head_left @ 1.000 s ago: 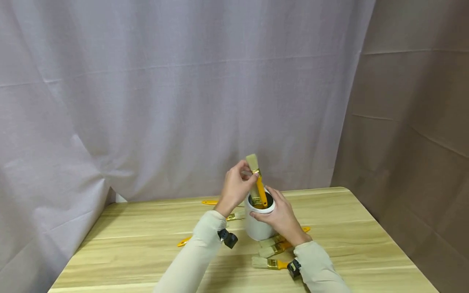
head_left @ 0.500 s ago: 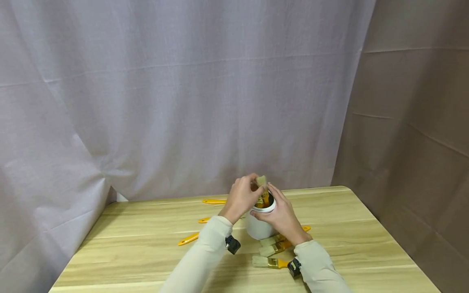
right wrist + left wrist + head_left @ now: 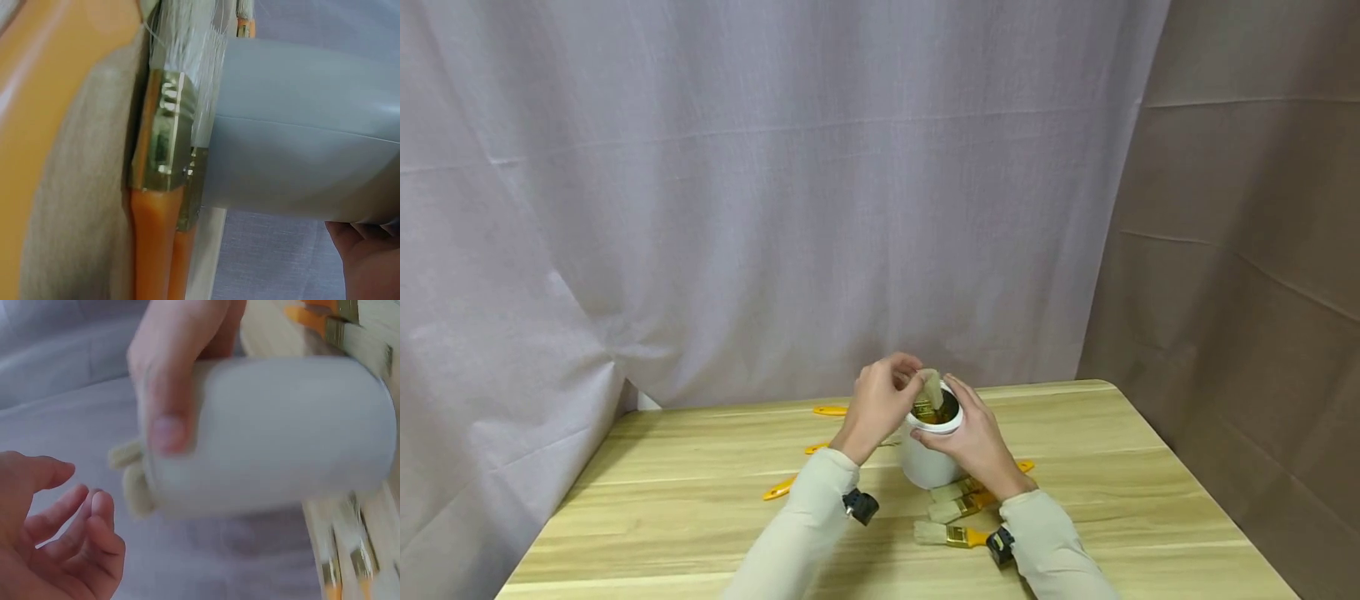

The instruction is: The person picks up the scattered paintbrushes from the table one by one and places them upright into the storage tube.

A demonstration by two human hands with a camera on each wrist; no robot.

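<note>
At lower centre, your left hand (image 3: 880, 402) has let the paintbrush (image 3: 931, 388) drop into the white jar (image 3: 929, 462), fingers loosely apart; right hand (image 3: 979, 440) grips the jar.

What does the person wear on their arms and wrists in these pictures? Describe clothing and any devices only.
Both arms are covered by long, close-fitting sleeves of pale cream cloth, the left sleeve and the right sleeve. Each ends at the wrist, leaving the left hand and right hand bare. A small black device sits at each wrist: left, right.
</note>
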